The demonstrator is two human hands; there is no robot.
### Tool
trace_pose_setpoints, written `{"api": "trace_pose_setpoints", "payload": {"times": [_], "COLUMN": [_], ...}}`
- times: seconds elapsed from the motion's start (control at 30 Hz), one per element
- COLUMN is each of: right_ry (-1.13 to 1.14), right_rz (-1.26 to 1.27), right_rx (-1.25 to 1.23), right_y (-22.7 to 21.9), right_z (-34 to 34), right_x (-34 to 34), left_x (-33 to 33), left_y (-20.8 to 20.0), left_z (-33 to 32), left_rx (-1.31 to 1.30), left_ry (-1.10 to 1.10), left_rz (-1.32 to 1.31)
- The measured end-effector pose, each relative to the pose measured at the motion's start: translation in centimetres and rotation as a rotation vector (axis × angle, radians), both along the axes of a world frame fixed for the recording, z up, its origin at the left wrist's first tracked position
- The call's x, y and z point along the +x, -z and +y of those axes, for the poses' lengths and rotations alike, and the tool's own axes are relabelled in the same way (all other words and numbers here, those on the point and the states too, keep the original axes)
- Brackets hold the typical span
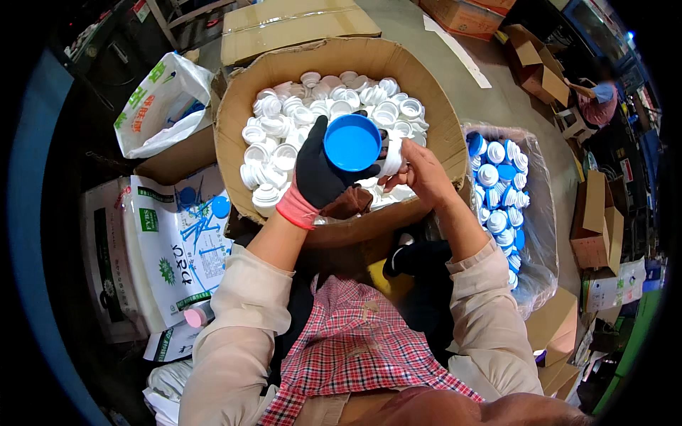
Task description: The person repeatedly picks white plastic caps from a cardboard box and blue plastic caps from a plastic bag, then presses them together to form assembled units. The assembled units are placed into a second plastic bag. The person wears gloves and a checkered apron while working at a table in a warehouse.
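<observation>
A round blue plastic cap (352, 142) rests in my left hand (317, 174), which wears a black glove with a pink cuff. Its fingers curl around the cap, open side facing up. Just right of it, the bare fingers of my right hand (426, 176) pinch a white ringed plastic fitting (391, 157). The fitting is close beside the blue cap; whether they touch I cannot tell. Both hands are over a large cardboard box (229, 135) filled with similar white fittings (283, 129). Part of that pile is hidden by my hands.
At right stands a plastic-lined box (545, 234) holding blue-and-white pieces (497, 192). Blue sticks (197, 231) and blue discs (221, 206) lie on a printed white sheet (160, 270) at left, near a white bag (145, 117). Cardboard boxes and another person (598, 103) are farther right.
</observation>
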State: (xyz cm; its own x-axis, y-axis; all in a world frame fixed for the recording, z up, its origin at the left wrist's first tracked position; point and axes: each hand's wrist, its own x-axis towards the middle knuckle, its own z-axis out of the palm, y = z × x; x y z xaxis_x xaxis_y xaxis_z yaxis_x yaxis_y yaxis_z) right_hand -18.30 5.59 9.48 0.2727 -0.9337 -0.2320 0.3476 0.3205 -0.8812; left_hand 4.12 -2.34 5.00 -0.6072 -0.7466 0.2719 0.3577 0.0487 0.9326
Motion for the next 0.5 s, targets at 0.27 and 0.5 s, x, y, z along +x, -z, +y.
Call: {"api": "trace_pose_setpoints", "payload": {"times": [0.27,0.5], "right_ry": [0.154,0.275], "right_rz": [0.513,1.026], "right_rx": [-0.581,-0.948], "right_y": [-1.1,-5.0], "right_z": [0.8,1.9], "right_x": [2.1,5.0], "left_x": [0.3,-0.2], "left_y": [-3.5,-2.3], "left_z": [1.7,2.1], "left_rx": [0.511,0.169], "left_ry": [0.209,-0.037], "left_rz": [0.448,0.280]}}
